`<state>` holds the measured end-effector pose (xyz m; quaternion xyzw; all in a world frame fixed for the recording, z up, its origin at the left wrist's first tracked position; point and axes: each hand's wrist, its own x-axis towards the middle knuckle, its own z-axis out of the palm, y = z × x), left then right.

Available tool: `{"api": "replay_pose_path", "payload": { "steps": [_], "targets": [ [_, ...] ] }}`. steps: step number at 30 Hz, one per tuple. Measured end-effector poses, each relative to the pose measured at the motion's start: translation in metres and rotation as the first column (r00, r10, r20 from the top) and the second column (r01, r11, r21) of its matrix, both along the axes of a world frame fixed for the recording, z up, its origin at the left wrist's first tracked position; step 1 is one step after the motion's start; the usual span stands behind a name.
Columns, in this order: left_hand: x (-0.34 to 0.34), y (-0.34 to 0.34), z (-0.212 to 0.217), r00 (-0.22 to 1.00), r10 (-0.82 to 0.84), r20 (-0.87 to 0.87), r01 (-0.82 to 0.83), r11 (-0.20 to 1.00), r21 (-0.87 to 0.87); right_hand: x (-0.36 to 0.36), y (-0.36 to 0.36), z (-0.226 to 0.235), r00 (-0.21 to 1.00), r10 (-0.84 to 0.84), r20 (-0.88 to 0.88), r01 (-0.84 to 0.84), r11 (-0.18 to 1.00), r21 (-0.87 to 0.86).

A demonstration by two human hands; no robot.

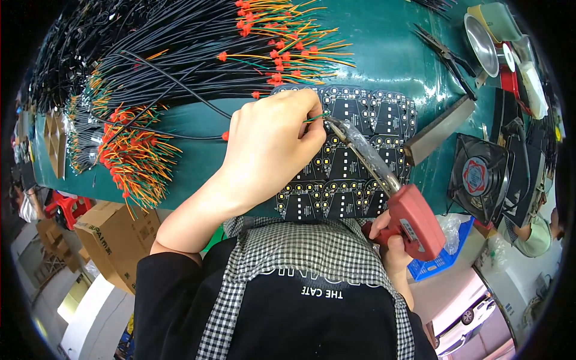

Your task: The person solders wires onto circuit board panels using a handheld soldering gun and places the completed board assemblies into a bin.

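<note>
My left hand (pixel 267 135) is closed in a pinch on a thin green wire (pixel 317 118), above a panel of black circuit boards (pixel 342 192). A black cable (pixel 186 137) with a red fitting runs into that hand from the left. My right hand (pixel 393 246) grips a red soldering gun (pixel 417 222) by its handle. The gun's long metal tip reaches up and left to the wire end by my left fingertips; whether it touches is too small to tell. Small pale components dot the boards, and my left hand hides some of them.
Black cables (pixel 198 66) with orange and green ends cover the far left of the green table. Another bundle (pixel 129 156) lies nearer. On the right are pliers (pixel 447 54), a metal bar (pixel 441 129), a metal dish (pixel 480 45) and a fan (pixel 480 180).
</note>
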<state>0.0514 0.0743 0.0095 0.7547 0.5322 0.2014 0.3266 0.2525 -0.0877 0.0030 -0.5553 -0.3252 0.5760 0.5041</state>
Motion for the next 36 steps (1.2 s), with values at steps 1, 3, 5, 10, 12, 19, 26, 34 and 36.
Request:
{"api": "replay_pose_path", "payload": {
  "steps": [1, 3, 5, 10, 12, 19, 26, 34, 36],
  "targets": [
    [0.000, 0.000, 0.000, 1.000, 0.005, 0.002, -0.005, 1.000, 0.010, 0.000, 0.000, -0.001, 0.999, -0.037, -0.023, 0.037, 0.999, 0.000],
    [0.000, 0.000, 0.000, 1.000, 0.001, -0.007, -0.001, 1.000, 0.010, 0.001, -0.001, -0.004, 0.999, -0.031, -0.021, 0.031, 0.999, 0.010],
    [0.001, 0.001, 0.000, 1.000, 0.003, -0.012, -0.003, 1.000, 0.020, 0.003, 0.000, -0.005, 0.999, -0.048, -0.014, 0.049, 0.999, 0.017],
    [0.001, 0.002, 0.003, 0.999, -0.009, -0.033, 0.010, 1.000, 0.013, 0.006, -0.002, -0.001, 0.999, -0.011, 0.050, 0.011, 1.000, -0.004],
    [0.001, 0.001, 0.004, 0.998, -0.010, -0.059, 0.011, 1.000, 0.016, 0.004, -0.004, 0.000, 0.998, -0.061, 0.013, 0.060, 0.998, 0.009],
    [0.000, -0.004, 0.002, 0.999, -0.016, 0.042, 0.008, 0.983, 0.184, 0.002, -0.004, 0.002, 0.995, -0.047, 0.083, 0.047, 0.999, 0.001],
    [-0.010, -0.009, 0.001, 0.990, -0.085, 0.109, 0.063, 0.980, 0.191, -0.001, -0.002, 0.005, 0.995, -0.051, 0.088, 0.056, 0.997, -0.045],
    [-0.001, -0.006, 0.001, 0.996, -0.081, 0.022, 0.077, 0.985, 0.153, -0.005, 0.002, 0.005, 0.986, -0.054, 0.156, 0.057, 0.998, -0.014],
    [0.000, -0.006, 0.001, 0.996, -0.088, 0.032, 0.081, 0.983, 0.165, -0.005, 0.003, 0.005, 0.981, -0.060, 0.183, 0.062, 0.998, -0.004]
  ]
}}
